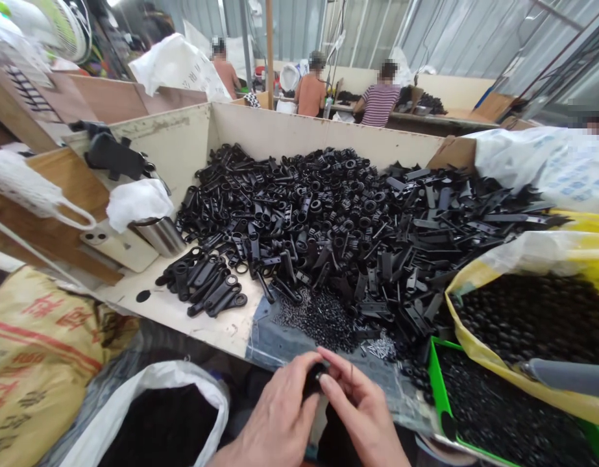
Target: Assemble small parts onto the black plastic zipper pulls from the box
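A small black plastic part (313, 380) is held pinched between the fingertips of the left hand (272, 412) and right hand (360, 405), just before a heap of black plastic parts (328, 227) in a board-walled bin (323, 126).

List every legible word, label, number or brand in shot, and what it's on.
Nothing can be quoted reliably.
Yellow woven sack: red Chinese characters, too folded and distorted to read.
White sack behind the bin: dark print, too blurred.
White sack at right: blue print, too blurred.
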Available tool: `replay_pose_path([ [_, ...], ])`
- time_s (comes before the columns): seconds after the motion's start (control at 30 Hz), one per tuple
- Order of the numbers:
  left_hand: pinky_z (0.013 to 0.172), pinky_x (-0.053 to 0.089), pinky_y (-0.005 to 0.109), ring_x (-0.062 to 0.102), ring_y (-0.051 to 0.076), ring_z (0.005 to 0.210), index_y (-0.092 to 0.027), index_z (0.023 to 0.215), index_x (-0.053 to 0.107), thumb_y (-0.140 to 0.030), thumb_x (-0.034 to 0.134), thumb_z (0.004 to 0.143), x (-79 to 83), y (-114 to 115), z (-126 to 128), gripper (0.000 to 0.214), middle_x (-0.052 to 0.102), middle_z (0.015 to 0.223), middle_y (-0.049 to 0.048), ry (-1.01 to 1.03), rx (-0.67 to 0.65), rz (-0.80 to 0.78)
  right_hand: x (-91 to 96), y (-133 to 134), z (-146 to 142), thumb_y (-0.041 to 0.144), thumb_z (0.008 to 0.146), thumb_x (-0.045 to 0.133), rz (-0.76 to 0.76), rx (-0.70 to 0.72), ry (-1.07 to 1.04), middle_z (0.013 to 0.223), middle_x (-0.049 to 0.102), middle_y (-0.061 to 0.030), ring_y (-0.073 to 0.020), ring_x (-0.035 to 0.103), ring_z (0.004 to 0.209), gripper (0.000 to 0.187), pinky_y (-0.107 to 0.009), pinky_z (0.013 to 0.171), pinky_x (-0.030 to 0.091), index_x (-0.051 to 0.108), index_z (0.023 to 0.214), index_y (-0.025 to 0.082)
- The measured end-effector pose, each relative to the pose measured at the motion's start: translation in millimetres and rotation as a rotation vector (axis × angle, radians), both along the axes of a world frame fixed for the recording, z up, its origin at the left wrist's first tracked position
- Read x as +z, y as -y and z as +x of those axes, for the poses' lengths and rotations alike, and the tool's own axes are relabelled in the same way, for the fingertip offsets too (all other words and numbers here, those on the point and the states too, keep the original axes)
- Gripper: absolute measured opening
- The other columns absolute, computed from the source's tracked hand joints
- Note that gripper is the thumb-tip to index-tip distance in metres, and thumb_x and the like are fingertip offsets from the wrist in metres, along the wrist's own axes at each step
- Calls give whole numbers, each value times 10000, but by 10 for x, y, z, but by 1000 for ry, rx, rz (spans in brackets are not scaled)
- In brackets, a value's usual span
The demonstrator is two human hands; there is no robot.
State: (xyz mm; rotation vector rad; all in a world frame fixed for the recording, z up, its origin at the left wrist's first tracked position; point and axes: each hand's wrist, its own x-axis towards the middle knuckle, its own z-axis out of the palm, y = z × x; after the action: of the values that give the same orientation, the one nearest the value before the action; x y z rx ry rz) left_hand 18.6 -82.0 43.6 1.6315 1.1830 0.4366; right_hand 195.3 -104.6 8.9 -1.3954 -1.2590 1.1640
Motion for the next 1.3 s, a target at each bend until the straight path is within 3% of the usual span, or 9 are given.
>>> replay_pose_path([
  [0.07, 1043, 429, 394, 554, 243, 1251, -214, 1314, 507, -182, 544, 887, -36, -26, -22, 429, 627, 1316, 107, 183, 102, -212, 60, -75, -1, 497, 954, 632, 17, 73, 73, 946, 758, -74, -192, 723, 799, 422, -288, 759, 609, 735, 1232, 198],
  [0.13, 829, 495, 321, 639, 198, 997, -199, 1182, 542, -209, 600, 840, -55, -42, -32, 347, 675, 1080, 55, 347, 151, -405, 141, -132, 15, 408, 984, 601, 84, 157, 157, 1040, 752, -74, -204, 722, 924, 323, -301, 853, 589, 736, 1223, 238],
  [0.23, 608, 441, 270, 562, 120, 601, -166, 1152, 520, -340, 639, 850, -33, -36, -20, 368, 610, 742, -37, 484, 181, -571, 270, -200, 45, 282, 1014, 525, 206, 257, 237, 1044, 723, -55, -177, 706, 946, 304, -273, 871, 567, 703, 1261, 273],
  [0.37, 585, 424, 263, 566, 118, 514, -149, 1311, 435, -444, 686, 842, 47, -34, -2, 608, 643, 659, -35, 608, 238, -741, 347, -296, 69, 229, 1020, 475, 258, 283, 258, 1070, 660, -63, -158, 680, 910, 309, -246, 795, 558, 714, 1214, 255],
  [0.47, 568, 403, 241, 569, 97, 496, -127, 1208, 509, -399, 638, 893, 83, -73, -4, 436, 675, 699, 9, 726, 235, -822, 319, -346, 82, 259, 1023, 499, 203, 300, 202, 1026, 663, -53, -163, 678, 924, 271, -257, 813, 550, 735, 1158, 249],
  [0.6, 567, 429, 250, 602, 109, 514, -133, 1042, 572, -256, 560, 906, 74, -118, -13, 184, 704, 776, 61, 834, 234, -853, 257, -351, 81, 286, 1041, 491, 155, 309, 157, 1043, 670, -59, -173, 675, 962, 276, -281, 856, 538, 730, 1170, 242],
  [0.8, 607, 441, 243, 588, 91, 508, -133, 996, 613, -234, 594, 878, 101, -114, -4, 157, 681, 773, 36, 828, 238, -848, 203, -349, 63, 311, 1050, 482, 155, 306, 136, 1059, 661, -63, -178, 668, 973, 290, -294, 865, 530, 721, 1199, 242],
  [1.07, 429, 207, 202, 346, 39, 401, -165, 998, 588, -621, 638, 855, -83, -55, -166, 481, 527, 597, -68, 480, 196, -627, 152, -190, 95, 295, 1054, 480, 126, 380, 217, 1022, 669, -48, -170, 668, 925, 273, -261, 818, 518, 692, 1223, 268],
  [1.3, 445, 232, 195, 323, 40, 405, -180, 1016, 564, -613, 705, 778, -172, -105, -446, 514, 473, 588, -105, 418, 504, -505, 92, -312, 83, 277, 1032, 494, 165, 328, 473, 901, 679, -27, -173, 674, 774, 218, -261, 703, 505, 708, 1062, 246],
])
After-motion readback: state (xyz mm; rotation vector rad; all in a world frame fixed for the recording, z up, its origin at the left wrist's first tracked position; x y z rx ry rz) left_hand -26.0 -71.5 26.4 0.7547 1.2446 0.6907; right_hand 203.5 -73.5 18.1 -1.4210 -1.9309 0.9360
